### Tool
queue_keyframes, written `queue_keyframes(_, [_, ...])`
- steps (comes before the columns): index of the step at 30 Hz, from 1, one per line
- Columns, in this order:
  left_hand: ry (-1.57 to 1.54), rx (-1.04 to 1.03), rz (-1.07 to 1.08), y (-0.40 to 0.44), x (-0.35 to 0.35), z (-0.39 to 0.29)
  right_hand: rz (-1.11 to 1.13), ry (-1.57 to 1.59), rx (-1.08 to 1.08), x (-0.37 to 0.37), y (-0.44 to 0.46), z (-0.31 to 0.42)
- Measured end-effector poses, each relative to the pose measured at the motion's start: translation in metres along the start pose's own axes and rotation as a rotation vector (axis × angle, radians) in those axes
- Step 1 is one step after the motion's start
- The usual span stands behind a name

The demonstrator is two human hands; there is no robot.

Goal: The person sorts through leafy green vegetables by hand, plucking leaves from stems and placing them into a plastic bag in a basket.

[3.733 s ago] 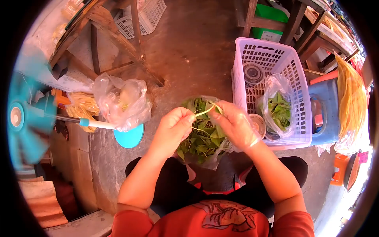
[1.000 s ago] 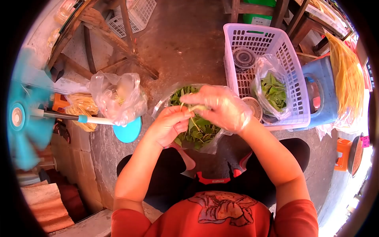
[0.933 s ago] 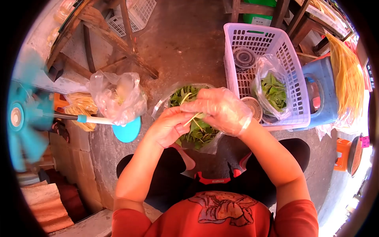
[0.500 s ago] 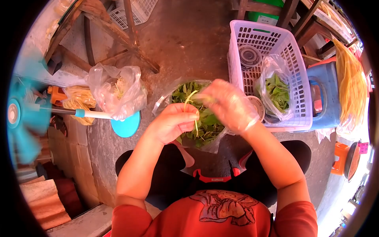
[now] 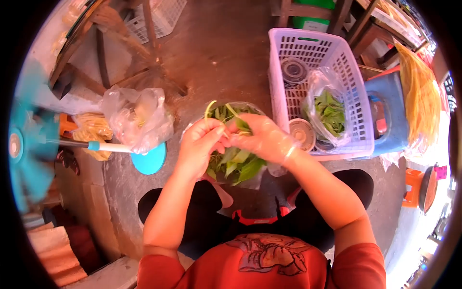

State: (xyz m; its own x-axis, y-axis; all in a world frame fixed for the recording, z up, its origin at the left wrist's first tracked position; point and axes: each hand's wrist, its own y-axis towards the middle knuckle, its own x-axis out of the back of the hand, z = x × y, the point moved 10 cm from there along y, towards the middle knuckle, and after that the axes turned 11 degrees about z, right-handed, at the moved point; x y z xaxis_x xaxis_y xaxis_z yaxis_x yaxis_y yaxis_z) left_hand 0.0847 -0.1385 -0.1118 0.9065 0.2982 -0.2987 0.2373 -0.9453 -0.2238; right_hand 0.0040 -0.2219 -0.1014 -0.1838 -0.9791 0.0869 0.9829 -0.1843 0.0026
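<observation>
left hand (image 5: 197, 148): bare, thumb and finger pinched on a pale stem (image 5: 209, 110)
right hand (image 5: 264, 139): clear glove on, fingers closed around a leafy sprig (image 5: 244, 126) — the two hands are pretty much together, can't tell if the fingertips touch
greens (image 5: 238, 166): heaped in an open clear bag right under the hands, just beyond the knees
crate (image 5: 308, 50): lavender, over on the right, with a second bag of greens (image 5: 330, 113) in it
fan (image 5: 16, 145): teal, far left — blades all blurry
</observation>
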Motion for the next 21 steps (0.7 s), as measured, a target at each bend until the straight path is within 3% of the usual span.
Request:
queue_keyframes(3, [-0.002,-0.054,-0.077,0.000,0.003,0.005,-0.067,-0.289,-0.056,0.006,-0.005,0.012])
queue_keyframes(8, [-0.233,-0.145,-0.185,0.004,-0.001,0.018,-0.105,-0.435,-0.166,0.021,-0.016,0.041])
queue_keyframes(13, [-0.368,-0.221,-0.302,0.003,0.003,0.010,-0.229,-0.589,0.050,0.046,-0.030,0.058])
queue_keyframes(15, [-0.440,-0.289,-0.414,-0.003,0.030,-0.002,-0.350,-0.401,-0.012,0.085,-0.049,0.042])
queue_keyframes(16, [-0.427,-0.310,-0.360,-0.005,0.043,-0.011,-0.595,-0.624,-0.020,0.113,-0.072,0.063])
queue_keyframes(17, [-0.419,-0.340,-0.374,-0.010,0.051,-0.023,-0.782,-0.348,-0.112,0.143,-0.098,0.061])
queue_keyframes(19, [-0.425,-0.443,-0.371,-0.023,0.068,-0.045,-1.137,-1.115,-0.026,0.203,-0.156,0.072])
queue_keyframes(21, [-0.468,-0.571,-0.427,-0.039,0.091,-0.057,-1.588,-0.875,0.171,0.253,-0.220,0.035])
